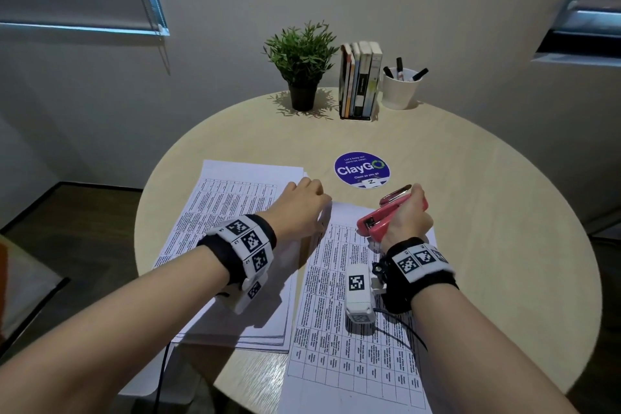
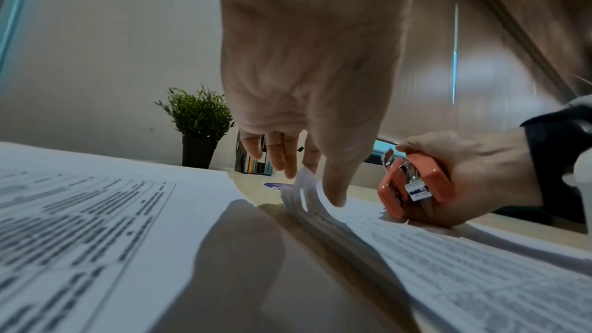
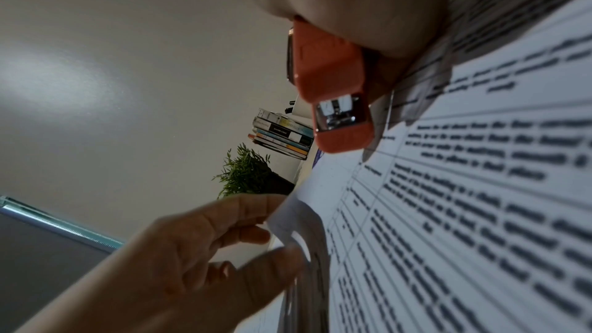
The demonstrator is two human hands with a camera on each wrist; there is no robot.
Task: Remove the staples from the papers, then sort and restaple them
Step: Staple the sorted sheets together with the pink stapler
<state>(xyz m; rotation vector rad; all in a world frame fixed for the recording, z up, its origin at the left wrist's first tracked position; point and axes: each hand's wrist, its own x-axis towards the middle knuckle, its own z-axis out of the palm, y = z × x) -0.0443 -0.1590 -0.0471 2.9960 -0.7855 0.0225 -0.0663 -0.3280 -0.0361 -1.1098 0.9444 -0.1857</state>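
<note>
Two stacks of printed papers lie on the round table: the left stack (image 1: 232, 212) flat, the right stack (image 1: 349, 312) in front of me. My left hand (image 1: 319, 208) pinches the right stack's top-left corner (image 2: 304, 186) between thumb and fingers and lifts it, so the sheets fan apart. My right hand (image 1: 408, 212) grips a coral stapler (image 1: 379, 220) and rests with it on the right stack's top edge. In the left wrist view the stapler (image 2: 413, 184) sits just right of the lifted corner, apart from it. In the right wrist view the stapler (image 3: 333, 100) points its metal end towards the camera.
At the table's far edge stand a potted plant (image 1: 302, 60), a row of books (image 1: 361, 77) and a white cup of markers (image 1: 401, 87). A round blue sticker (image 1: 362, 170) lies just beyond my hands. The table's front edge (image 1: 235, 390) is near my forearms.
</note>
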